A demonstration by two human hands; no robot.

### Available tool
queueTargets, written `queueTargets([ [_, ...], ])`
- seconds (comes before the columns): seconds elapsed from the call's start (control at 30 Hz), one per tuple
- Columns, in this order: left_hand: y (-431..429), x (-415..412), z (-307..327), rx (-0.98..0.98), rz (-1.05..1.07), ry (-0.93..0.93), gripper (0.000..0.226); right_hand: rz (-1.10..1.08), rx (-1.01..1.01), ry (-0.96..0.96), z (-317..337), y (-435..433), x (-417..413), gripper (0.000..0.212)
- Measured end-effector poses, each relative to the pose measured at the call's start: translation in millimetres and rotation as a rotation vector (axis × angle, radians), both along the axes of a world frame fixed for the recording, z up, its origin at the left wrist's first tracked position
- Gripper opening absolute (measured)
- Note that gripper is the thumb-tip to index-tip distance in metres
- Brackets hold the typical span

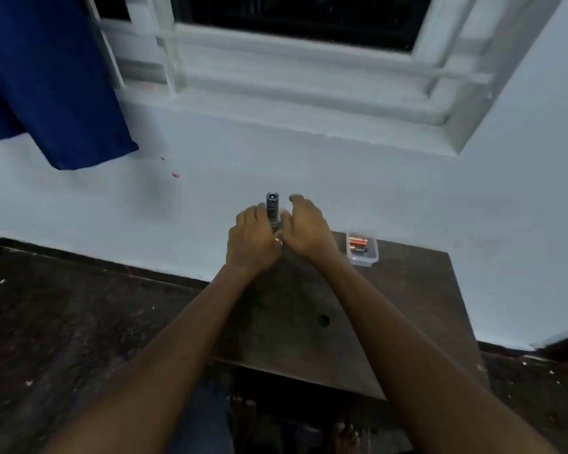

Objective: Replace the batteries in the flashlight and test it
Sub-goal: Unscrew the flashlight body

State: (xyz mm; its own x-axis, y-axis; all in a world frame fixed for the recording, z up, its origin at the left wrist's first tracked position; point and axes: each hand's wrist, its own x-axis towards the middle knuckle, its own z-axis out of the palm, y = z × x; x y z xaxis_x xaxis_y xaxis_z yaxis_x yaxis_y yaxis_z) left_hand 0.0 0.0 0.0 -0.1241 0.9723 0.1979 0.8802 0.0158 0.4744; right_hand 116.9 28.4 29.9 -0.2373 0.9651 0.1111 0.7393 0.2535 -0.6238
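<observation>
Both hands (253, 239) (305, 229) closed around flashlight (272, 206), long axis upright, lens up.

We see a dark wooden tabletop (391, 322) with a round hole (324, 320); a small clear container (369, 259) holding batteries (358, 244) sits at its far edge.

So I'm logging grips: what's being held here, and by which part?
The flashlight, upright, gripped at its lower end by the left hand; the right hand touches there too.

flashlight (272, 206) upright | both hands (254, 242) gripping its base | batteries (358, 244) in tray (364, 259)
</observation>
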Motion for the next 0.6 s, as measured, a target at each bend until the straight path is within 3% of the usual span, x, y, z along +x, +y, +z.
queueTargets([
  [0.17, 27.0, -3.7, -20.4, 0.076, -0.006, 0.059, 0.043, 0.006, 0.007, 0.053, -7.6, 31.8, -27.1, 0.033],
  [0.4, 21.0, -7.5, -25.9, 0.027, -0.093, -0.080, 0.056, -0.108, -0.026, 0.204, -13.5, 31.9, -23.7, 0.018],
  [0.47, 16.0, -5.8, -21.5, 0.033, -0.124, -0.154, 0.050, -0.204, -0.034, 0.307, -11.7, 22.8, -12.0, 0.013],
  [0.6, 2.7, 11.5, -9.4, 0.048, -0.134, -0.492, 0.039, -0.391, -0.064, 0.574, -6.3, -7.7, 26.6, 0.014],
])
